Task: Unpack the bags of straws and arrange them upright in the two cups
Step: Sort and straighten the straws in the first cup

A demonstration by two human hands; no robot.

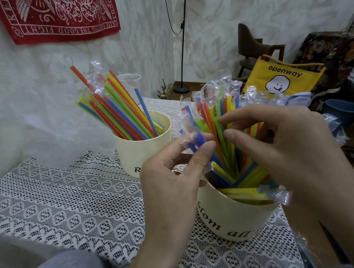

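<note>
Straws [224, 130] in clear wrappers crowd the near cup [236, 215] on the lace-covered tabletop [71, 199]. Left hand [172, 176] pinches a blue wrapped straw [195, 142]; right hand [277, 143] hovers with curled fingers, holding nothing visible. Best to spread leaning straws gently, lifting the fallen yellow ones upright.

**Free lane left, crowded right**

Open lace tablecloth [68, 204] near-left gives the widest way in. Far cup [143, 150] stands center-left, its straws [115, 108] fanning up and leftward, blocking the air above it. Near cup [236, 215] at center-right, packed with wrapped straws [219, 118] splaying up and over the rim. A narrow gap of cloth lies between the cups. The left hand [171, 182] fills that gap; the right hand [288, 145] covers the near cup's right side. Yellow bag [281, 78] and clutter crowd the far right.
</note>
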